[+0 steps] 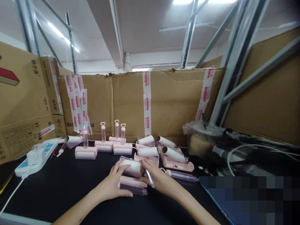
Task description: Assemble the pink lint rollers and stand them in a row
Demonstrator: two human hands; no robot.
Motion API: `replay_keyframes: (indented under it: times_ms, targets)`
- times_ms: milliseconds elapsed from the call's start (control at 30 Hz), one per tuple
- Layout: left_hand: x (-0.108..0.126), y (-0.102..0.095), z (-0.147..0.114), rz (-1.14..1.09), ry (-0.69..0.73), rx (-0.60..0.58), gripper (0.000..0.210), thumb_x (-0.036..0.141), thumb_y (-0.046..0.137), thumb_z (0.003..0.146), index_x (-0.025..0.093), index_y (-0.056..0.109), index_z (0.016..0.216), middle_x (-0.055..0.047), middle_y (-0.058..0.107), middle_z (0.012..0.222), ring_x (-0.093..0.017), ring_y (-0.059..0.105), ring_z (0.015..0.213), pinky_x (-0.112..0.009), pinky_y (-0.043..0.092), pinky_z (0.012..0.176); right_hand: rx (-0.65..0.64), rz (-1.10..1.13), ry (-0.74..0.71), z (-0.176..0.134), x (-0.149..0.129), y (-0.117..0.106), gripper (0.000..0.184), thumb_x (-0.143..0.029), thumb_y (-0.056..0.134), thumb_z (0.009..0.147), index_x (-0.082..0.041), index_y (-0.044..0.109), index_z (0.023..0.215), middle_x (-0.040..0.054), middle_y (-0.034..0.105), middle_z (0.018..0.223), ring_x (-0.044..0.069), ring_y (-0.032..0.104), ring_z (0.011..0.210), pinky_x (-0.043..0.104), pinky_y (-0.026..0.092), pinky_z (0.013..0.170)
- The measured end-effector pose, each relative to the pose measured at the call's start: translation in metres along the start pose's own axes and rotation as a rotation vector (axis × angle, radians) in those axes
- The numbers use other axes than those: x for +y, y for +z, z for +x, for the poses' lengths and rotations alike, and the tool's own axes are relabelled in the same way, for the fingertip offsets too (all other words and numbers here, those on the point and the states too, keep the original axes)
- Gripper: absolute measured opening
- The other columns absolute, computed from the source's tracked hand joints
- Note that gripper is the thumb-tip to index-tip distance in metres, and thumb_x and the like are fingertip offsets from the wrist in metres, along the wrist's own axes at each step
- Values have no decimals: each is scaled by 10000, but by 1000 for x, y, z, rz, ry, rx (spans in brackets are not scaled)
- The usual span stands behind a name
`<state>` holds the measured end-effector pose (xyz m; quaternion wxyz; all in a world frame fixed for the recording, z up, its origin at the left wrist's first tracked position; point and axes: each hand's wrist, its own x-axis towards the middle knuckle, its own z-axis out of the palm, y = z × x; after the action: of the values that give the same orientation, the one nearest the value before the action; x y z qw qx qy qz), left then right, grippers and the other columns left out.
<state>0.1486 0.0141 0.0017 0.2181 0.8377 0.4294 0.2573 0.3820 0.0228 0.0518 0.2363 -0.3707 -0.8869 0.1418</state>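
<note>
White roll (133, 168) lies just beyond the pink holder (133, 182), its long axis running roughly left to right, between your left hand (112, 183), spread wide around both, and your right hand (161, 178), gripping a silver tool (150, 179) by its right end.

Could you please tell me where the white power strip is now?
The white power strip lies at the head view's left, beside the printed cardboard panel, with a white charger on it.

Left forearm (79, 207) and right forearm (193, 201) extend forward, converging. Left hand (113, 184): fingers (123, 169) spread, thumb (126, 193) well apart. Right hand (157, 174): fingers bent inward, gripping, near the left.
</note>
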Motion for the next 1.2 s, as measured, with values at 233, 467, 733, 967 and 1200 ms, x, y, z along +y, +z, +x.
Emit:
replay_keyframes:
  times_ms: [233,467,733,967,1200]
  targets:
    - [-27,-19,-28,110,-83,75,830,471,668,657,294,254,1354,-106,77,1471,-316,114,1352,-510,224,1050,26,-27,-140,38,-14,28,166,-126,603,726,-184,472,809,17,506,868,155,518,786,262,428,719]
    - [-43,-22,8,185,-14,156,847,535,654,643,276,268,1351,-142,138,1444,-372,195,1313,-566,251,1006,252,-23,-17,101,8,-3,201,-338,549,805,-161,535,899,61,577,861,188,547,804,303,413,733]
    - [-48,-22,22,366,-32,148,876,652,598,620,331,270,1366,-124,201,1439,-370,206,1293,-560,207,1006,403,47,42,166,20,-4,329,-441,652,698,-132,575,781,60,625,749,166,547,679,266,401,644]
    - [-56,-23,51,418,-30,205,875,685,584,600,336,305,1352,-112,265,1423,-360,231,1282,-535,205,998,633,82,-40,113,-12,-56,308,-436,563,780,-162,519,913,36,590,801,162,528,716,268,402,673]
    - [-53,-33,54,336,8,318,1006,607,726,469,279,345,1341,-146,221,1440,-401,176,1287,-563,87,1010,670,141,-41,19,-41,-67,203,-350,610,777,-195,478,773,-58,466,583,99,466,488,211,390,493]
